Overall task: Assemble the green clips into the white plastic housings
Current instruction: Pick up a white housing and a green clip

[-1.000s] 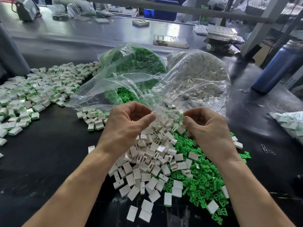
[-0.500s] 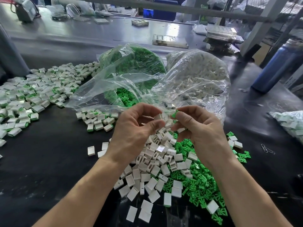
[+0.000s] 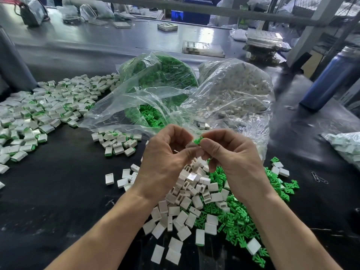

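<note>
Both hands meet above the middle of the black table. My right hand (image 3: 231,152) pinches a small green clip (image 3: 197,141) between thumb and fingers. My left hand (image 3: 165,158) holds a white housing (image 3: 190,146), mostly hidden by its fingers, right against the clip. Below the hands lies a loose pile of white housings (image 3: 187,203), and beside it on the right a pile of green clips (image 3: 239,221).
Two clear bags stand behind the hands, one of green clips (image 3: 161,75) and one of white housings (image 3: 239,88). Assembled pieces (image 3: 44,112) are spread at the left, with a small group (image 3: 116,142) nearer. A blue bottle (image 3: 331,78) stands at the right.
The hands have come together from apart. My right hand brought a green clip up to the white housing in my left hand.
</note>
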### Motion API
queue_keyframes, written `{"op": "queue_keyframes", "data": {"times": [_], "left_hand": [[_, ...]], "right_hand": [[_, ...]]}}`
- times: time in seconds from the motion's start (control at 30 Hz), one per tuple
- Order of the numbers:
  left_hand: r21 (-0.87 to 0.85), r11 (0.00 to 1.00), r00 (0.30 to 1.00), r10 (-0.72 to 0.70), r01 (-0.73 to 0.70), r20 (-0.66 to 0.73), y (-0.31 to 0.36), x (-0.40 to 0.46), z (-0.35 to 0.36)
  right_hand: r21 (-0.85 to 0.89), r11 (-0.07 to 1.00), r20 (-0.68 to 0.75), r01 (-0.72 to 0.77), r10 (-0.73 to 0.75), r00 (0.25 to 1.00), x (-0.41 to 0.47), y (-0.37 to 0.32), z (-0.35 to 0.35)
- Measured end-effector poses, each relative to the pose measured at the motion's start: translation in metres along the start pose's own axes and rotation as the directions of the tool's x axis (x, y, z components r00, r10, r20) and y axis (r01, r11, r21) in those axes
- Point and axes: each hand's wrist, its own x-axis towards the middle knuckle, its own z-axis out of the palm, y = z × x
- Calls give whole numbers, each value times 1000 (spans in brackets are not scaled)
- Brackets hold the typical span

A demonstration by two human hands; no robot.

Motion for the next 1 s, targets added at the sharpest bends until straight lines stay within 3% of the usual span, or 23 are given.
{"op": "queue_keyframes", "data": {"times": [0.2,0.63,0.9,1.0], "left_hand": [[-18,1000,1000,10,-9,27,-2,1,-1],[-89,993,997,-73,75,24,-4,3,-1],[150,986,997,66,-70,27,-7,0,-5],[240,965,994,100,-105,30,-9,0,-7]], "right_hand": [[-161,987,14,17,-15,1000,0,-2,0],[-250,968,-3,9,-10,1000,2,3,-2],[-535,834,60,135,-123,991,-1,0,-5],[-646,722,143,246,-202,969,-3,-3,-3]]}}
